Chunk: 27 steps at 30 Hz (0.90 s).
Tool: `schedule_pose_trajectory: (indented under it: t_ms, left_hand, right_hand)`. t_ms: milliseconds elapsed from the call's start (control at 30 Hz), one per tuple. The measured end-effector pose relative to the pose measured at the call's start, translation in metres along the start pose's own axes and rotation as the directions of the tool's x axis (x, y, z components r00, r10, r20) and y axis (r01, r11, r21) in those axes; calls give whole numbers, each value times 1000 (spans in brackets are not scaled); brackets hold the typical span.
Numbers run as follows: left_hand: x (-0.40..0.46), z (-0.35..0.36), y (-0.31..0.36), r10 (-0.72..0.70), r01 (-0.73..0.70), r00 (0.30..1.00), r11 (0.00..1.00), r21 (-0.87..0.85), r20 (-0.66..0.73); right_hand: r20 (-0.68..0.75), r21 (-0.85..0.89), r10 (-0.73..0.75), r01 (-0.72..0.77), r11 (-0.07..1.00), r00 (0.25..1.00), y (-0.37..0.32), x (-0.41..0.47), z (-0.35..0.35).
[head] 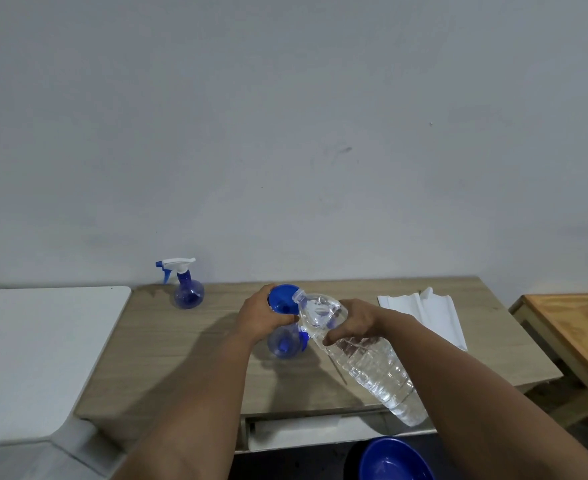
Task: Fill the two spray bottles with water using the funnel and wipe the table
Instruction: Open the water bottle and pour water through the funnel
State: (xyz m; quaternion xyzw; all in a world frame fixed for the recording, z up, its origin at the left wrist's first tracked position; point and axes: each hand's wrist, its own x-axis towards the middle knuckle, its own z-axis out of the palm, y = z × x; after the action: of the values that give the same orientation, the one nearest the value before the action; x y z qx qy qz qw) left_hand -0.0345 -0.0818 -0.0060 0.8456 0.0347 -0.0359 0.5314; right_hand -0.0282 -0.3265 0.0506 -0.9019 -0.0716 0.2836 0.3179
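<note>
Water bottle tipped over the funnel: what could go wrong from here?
1. The water bottle mouth sits at the funnel rim, so water may spill onto the table.
2. The spray bottle underneath is steadied only through the funnel by the left hand; it may tip.
3. The right hand grips only the neck; a surge is likely.

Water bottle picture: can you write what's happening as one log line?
left hand: holds blue funnel on open spray bottle | right hand: tilts water bottle to funnel | capped spray bottle: untouched

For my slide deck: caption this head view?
Right hand tips clear plastic water bottle into blue funnel, steadied by left hand.
</note>
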Motion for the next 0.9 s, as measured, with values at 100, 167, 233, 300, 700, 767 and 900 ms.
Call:
schedule_pose_trajectory:
  t_ms: [100,167,233,300,700,767,900]
  left_hand:
    - [-1,0,1,1,-1,1000,1000,-9,2]
    - [-1,-1,3,6,-6,1000,1000,-11,1]
    - [-2,-1,4,10,-10,1000,1000,-11,1]
    - [-2,-1,4,11,-11,1000,1000,-13,-2]
    - [-3,-2,4,6,-6,1000,1000,-3,-2]
    - [-2,-2,4,4,-4,1000,1000,-1,-1]
    - [0,-2,2,10,-10,1000,1000,-1,5]
  right_hand:
    - [18,18,4,-5,1000,1000,0,0,-1]
    - [23,-4,4,-3,1000,1000,0,0,-2]
    - [31,-25,5,-4,1000,1000,-2,-1,-4]
    - [43,-27,17,-16,1000,999,-4,-1,-5]
    - [50,-65,28,-25,998,998,-6,0,-5]
    - [48,-72,33,-29,997,998,-6,-1,-5]
    - [46,-72,34,-31,997,998,-5,0,-6]
